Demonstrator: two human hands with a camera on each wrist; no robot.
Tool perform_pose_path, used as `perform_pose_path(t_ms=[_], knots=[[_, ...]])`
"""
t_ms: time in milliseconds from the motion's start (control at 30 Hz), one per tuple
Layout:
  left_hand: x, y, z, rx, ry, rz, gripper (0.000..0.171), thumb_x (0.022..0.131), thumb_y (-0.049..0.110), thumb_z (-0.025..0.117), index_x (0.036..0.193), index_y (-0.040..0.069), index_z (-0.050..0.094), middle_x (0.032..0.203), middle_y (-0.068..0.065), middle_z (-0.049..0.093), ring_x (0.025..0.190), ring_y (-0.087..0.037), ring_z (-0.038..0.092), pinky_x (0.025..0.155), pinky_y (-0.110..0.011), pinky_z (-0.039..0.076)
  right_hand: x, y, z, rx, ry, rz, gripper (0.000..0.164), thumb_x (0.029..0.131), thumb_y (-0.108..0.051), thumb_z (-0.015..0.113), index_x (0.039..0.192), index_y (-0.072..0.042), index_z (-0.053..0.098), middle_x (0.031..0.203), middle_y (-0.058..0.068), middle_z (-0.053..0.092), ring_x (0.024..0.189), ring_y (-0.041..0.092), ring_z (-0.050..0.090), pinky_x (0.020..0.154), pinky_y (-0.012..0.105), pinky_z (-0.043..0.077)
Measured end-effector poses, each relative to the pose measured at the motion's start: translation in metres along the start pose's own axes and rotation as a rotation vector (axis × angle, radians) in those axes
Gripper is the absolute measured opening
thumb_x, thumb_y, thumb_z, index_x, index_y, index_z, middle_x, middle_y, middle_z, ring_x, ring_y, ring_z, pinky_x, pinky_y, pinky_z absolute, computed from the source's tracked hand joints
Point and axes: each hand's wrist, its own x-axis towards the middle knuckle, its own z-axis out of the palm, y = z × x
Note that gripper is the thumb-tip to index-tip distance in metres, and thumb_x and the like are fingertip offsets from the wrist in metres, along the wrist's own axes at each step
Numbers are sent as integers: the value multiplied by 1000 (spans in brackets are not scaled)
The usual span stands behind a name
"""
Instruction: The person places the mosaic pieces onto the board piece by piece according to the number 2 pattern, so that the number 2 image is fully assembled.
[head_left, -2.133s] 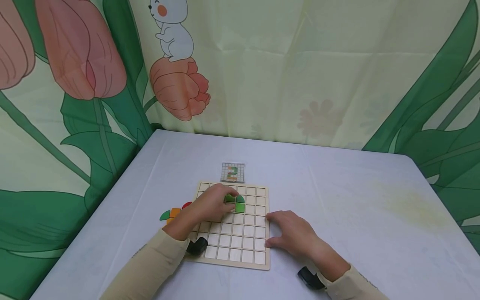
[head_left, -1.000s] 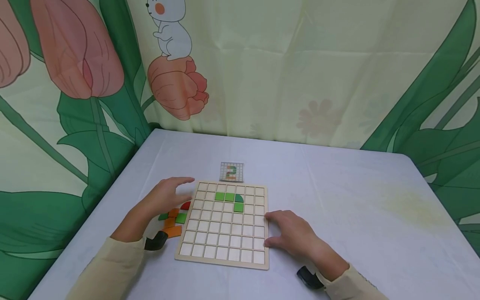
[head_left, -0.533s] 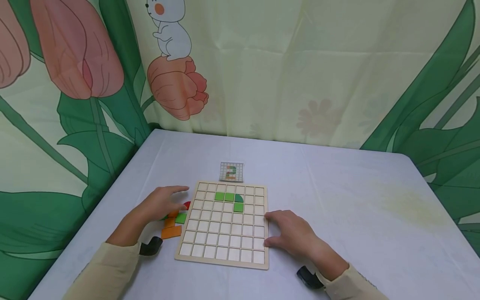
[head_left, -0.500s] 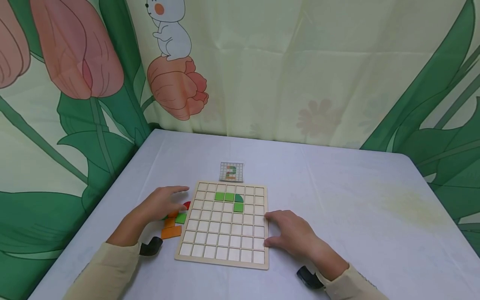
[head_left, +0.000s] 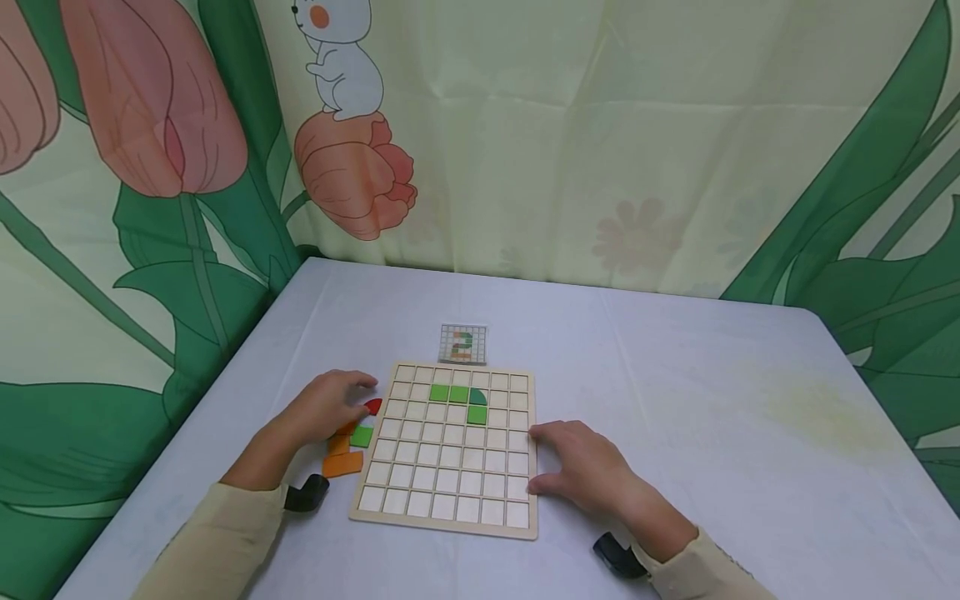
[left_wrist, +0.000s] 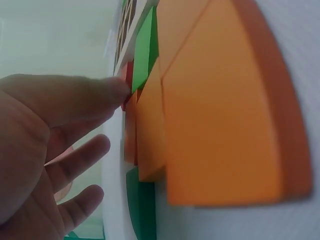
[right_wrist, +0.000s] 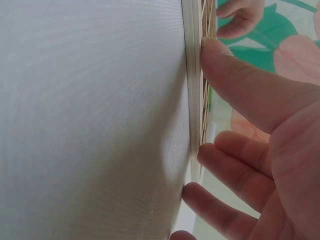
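Note:
My left hand point(head_left: 324, 408) hovers over loose tiles left of the wooden grid board point(head_left: 444, 523). Its thumb tip is right at a red tile point(head_left: 373, 406), while the index fingertip stands apart beyond it. Around it lie a green square tile point(head_left: 362, 437), several orange tiles point(head_left: 342, 464) and a dark green tile point(left_wrist: 142, 205), which the hand hides in the head view. On the board sit green squares point(head_left: 458, 394) and a dark green quarter-round tile point(head_left: 477, 397). My right hand point(head_left: 588, 467) touches the board's right edge with thumb and fingertips, fingers spread.
Behind the board lies a small pattern card point(head_left: 462, 344) showing a figure like a 2 on a grid. White cloth covers the table point(head_left: 675, 400). A printed curtain point(head_left: 525, 150) hangs behind it.
My left hand has withdrawn from the board to the loose tiles at the left, revealing the green squares in the upper row. Lately its fingers have drawn slightly closer together. My right hand stays put.

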Motion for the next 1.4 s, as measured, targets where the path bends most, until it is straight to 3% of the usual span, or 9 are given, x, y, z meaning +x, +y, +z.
perform_pose_path(t_ms=[433, 1200, 1400], knots=[[1, 0, 4, -21, 19, -13, 22, 89, 9, 73, 111, 7, 69, 114, -11, 65, 106, -32, 54, 92, -47, 52, -1, 0, 0, 8, -3, 4, 63, 75, -33, 88, 128, -8, 65, 128, 5, 64, 126, 29, 52, 102, 47, 43], [1, 1, 2, -45, 30, -8, 24, 90, 3, 69, 114, 6, 68, 116, -12, 64, 108, -32, 54, 92, -47, 52, 0, 1, 0, -6, 1, -12, 62, 75, -33, 88, 127, -8, 64, 127, 6, 64, 125, 29, 53, 102, 47, 44], [-2, 5, 0, -44, 24, -39, 27, 90, 11, 73, 116, 6, 67, 106, -8, 65, 97, -28, 57, 80, -37, 57, 0, 1, 0, -6, -2, -13, 63, 75, -33, 88, 127, -8, 64, 127, 6, 64, 125, 29, 53, 102, 47, 44]])
